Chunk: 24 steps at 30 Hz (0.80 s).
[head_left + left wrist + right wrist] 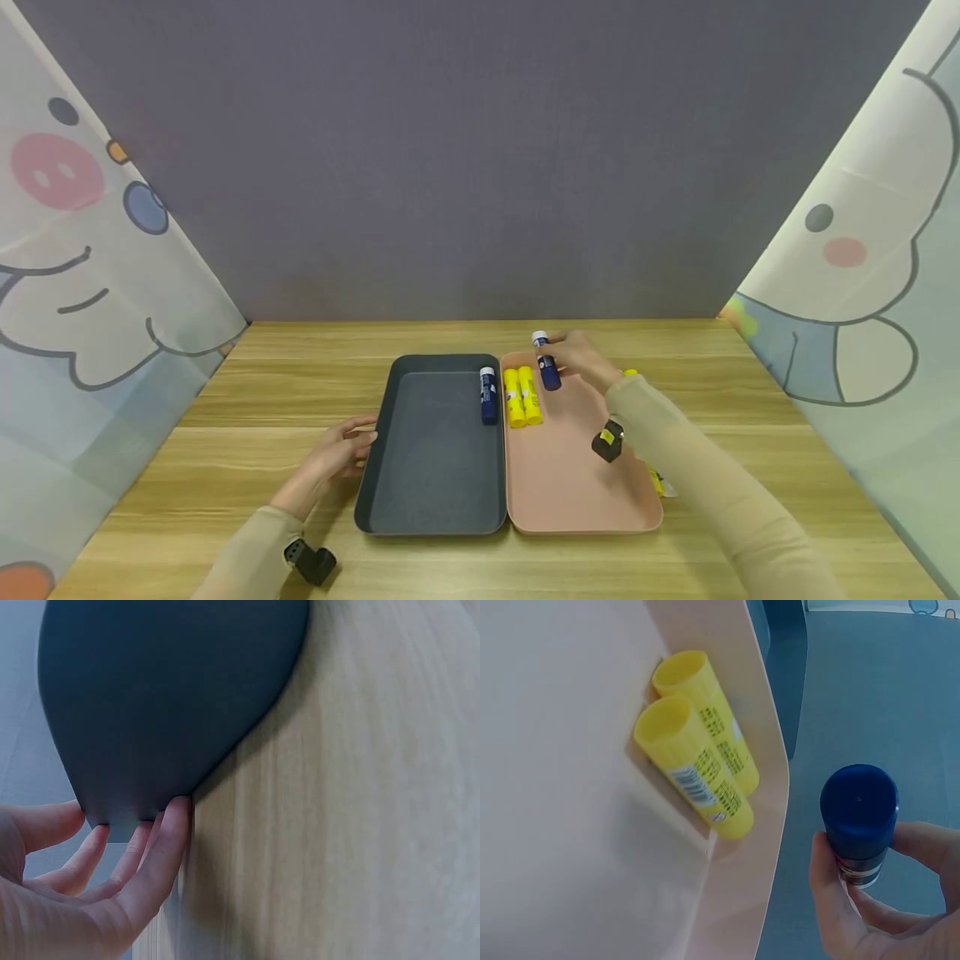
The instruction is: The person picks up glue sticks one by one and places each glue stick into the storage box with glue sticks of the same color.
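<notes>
My right hand [573,352] pinches a dark blue glue stick [548,367] with a white cap, held above the far edge of the pink tray [577,500]. In the right wrist view its blue base [859,802] faces the camera between thumb and fingers. Two yellow glue sticks [697,769] lie side by side along the pink tray's left wall. Another blue glue stick [488,396] lies by the right wall of the dark grey tray [431,492]. My left hand [337,454] touches that tray's left side, fingertips against its outer wall [150,750].
Both trays stand side by side on a wooden table [247,400]. Yellow items [657,481] show past the pink tray's right side, partly hidden by my right sleeve [697,467]. A grey panel [480,167] rises behind, with cartoon-printed sheets [885,250] at both sides.
</notes>
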Available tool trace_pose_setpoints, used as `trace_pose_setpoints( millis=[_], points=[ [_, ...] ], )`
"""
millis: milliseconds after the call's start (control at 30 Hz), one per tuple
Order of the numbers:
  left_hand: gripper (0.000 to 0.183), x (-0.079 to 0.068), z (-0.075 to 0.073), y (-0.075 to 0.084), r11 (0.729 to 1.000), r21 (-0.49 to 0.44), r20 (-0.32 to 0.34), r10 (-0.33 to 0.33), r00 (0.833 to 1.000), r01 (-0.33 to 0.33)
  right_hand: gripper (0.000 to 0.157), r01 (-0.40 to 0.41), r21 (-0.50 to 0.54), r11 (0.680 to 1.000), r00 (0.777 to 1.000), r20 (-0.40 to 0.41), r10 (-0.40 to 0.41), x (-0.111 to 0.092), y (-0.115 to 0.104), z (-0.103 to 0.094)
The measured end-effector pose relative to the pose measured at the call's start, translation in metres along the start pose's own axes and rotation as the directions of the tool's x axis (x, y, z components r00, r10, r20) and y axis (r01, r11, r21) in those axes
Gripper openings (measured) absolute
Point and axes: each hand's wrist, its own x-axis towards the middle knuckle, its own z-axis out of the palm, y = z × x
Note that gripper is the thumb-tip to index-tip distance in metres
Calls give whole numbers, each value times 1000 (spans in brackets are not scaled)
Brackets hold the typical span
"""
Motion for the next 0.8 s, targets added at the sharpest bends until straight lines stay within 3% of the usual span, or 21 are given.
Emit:
trace_pose_setpoints(
  millis=[233, 300, 633, 800],
  points=[
    [52, -1, 0, 2, 1000, -4, 35, 30, 999, -30, 51, -51, 7, 999, 999, 12, 51, 5, -7, 8],
    [52, 0, -1, 1, 1000, 6, 33, 13, 999, -13, 49, -61, 15, 998, 998, 14, 60, 6, -8, 11],
    [45, -2, 3, 3, 1000, 8, -39, -9, 999, 10, 42, -86, 39, 996, 996, 10, 85, 10, -18, 29],
    [45, -4, 4, 5, 1000, 1, -41, -14, 999, 14, 44, -108, 50, 993, 994, -1, 109, 12, -23, 38]
  ],
)
